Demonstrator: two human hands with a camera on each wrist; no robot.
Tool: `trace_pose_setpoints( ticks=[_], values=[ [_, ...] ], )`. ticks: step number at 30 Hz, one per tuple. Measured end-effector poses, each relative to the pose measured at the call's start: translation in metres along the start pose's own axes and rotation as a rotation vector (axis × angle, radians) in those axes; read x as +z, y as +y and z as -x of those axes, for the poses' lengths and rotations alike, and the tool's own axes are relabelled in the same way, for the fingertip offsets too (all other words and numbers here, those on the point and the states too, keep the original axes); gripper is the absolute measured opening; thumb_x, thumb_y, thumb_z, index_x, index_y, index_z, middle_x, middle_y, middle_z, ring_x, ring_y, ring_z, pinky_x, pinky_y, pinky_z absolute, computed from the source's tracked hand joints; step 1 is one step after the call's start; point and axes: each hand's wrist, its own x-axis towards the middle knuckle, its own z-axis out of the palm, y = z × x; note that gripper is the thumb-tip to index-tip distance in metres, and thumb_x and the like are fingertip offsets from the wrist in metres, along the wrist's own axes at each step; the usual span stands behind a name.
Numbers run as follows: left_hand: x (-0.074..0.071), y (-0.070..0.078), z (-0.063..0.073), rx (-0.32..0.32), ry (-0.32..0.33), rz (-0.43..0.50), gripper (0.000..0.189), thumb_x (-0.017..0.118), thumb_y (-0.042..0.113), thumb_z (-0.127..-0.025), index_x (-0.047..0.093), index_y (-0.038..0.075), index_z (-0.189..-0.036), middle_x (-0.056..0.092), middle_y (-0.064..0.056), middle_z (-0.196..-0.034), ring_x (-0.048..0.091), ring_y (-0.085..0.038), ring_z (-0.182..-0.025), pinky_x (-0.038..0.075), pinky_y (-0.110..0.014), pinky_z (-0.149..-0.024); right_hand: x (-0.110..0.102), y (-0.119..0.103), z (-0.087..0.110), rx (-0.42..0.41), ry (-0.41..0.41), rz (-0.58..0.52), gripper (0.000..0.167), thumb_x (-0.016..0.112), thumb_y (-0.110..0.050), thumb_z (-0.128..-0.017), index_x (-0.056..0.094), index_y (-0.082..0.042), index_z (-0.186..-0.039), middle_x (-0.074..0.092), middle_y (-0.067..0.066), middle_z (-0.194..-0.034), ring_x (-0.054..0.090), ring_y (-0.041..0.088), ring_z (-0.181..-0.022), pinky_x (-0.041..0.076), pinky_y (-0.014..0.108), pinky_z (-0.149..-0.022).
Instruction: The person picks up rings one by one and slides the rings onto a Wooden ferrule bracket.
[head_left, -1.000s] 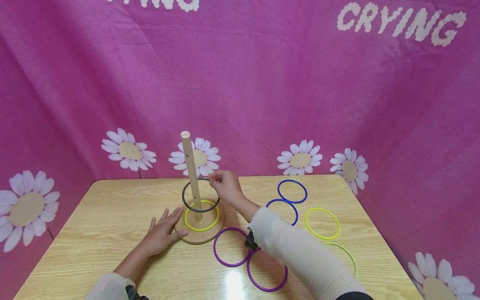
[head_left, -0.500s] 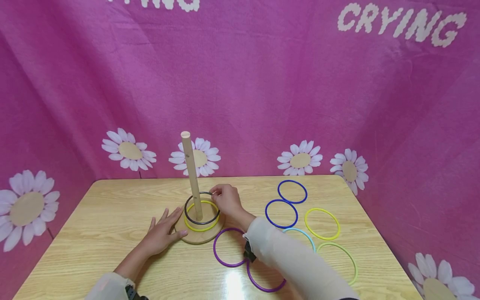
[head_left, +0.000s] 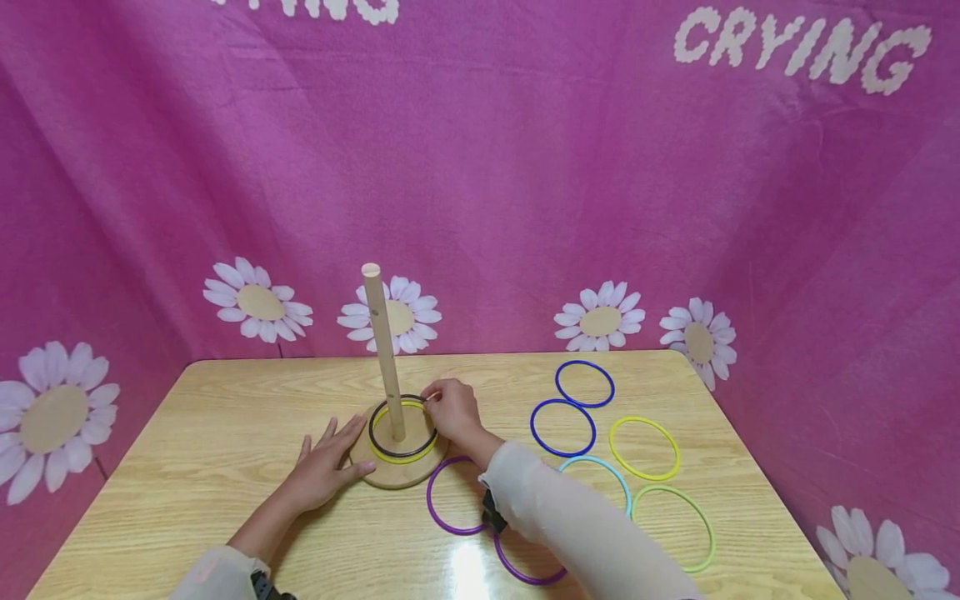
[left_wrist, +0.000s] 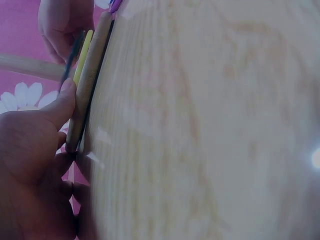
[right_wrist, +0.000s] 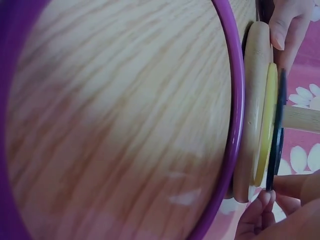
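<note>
A wooden peg [head_left: 385, 358] stands upright on a round wooden base [head_left: 393, 476] at the left of the table. Flat on the base, around the peg, lies a yellow ring [right_wrist: 268, 120]. My right hand [head_left: 454, 412] pinches the right edge of a black ring [right_wrist: 278, 135] between thumb and fingertips. That ring also circles the peg, close over the yellow one, with a narrow gap in the right wrist view. My left hand [head_left: 324, 468] rests at the base's left side, fingers spread and straight, thumb [left_wrist: 65, 100] on its rim.
Two purple rings [head_left: 431, 510] lie in front, partly under the right forearm. Two blue rings [head_left: 532, 427], a yellow ring [head_left: 678, 458], a light blue ring [head_left: 628, 492] and a light green ring [head_left: 712, 533] lie on the right. A pink flowered cloth [head_left: 480, 208] surrounds the table.
My right hand has lowered the black ring down along the peg, from well above the base to close over the yellow ring. The left hand has stayed in place.
</note>
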Motion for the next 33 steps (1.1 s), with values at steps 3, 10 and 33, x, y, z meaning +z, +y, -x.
trace_pose_setpoints(
  ticks=[3,10,33],
  values=[
    [0.0,0.0,0.0,0.001,-0.002,0.002,0.087,0.067,0.05,-0.097,0.031,0.006,-0.162,0.025,-0.018,-0.168,0.003,-0.05,-0.155,-0.011,-0.076,-0.115,0.001,0.0,0.001,0.005,0.003,-0.002,0.015,0.071,0.002,-0.086,0.08,-0.009,-0.091,0.072,-0.001,-0.077,0.056,0.009,-0.068,0.046,0.022,-0.06],
    [0.0,0.001,0.001,0.006,-0.004,0.007,0.086,0.066,0.05,-0.098,0.03,0.006,-0.162,0.024,-0.017,-0.169,0.003,-0.05,-0.156,-0.011,-0.076,-0.115,0.005,0.005,0.001,-0.018,0.014,0.024,0.014,0.071,0.002,-0.086,0.079,-0.01,-0.088,0.07,-0.001,-0.075,0.055,0.009,-0.067,0.046,0.022,-0.06],
    [0.001,-0.003,0.0,0.007,0.006,-0.011,0.087,0.068,0.05,-0.096,0.03,0.007,-0.163,0.026,-0.017,-0.168,0.005,-0.051,-0.155,-0.009,-0.076,-0.116,-0.002,0.014,0.004,-0.086,-0.028,-0.073,0.011,0.079,-0.002,-0.085,0.079,-0.005,-0.096,0.073,0.002,-0.078,0.057,0.004,-0.069,0.049,0.021,-0.066]
  ],
)
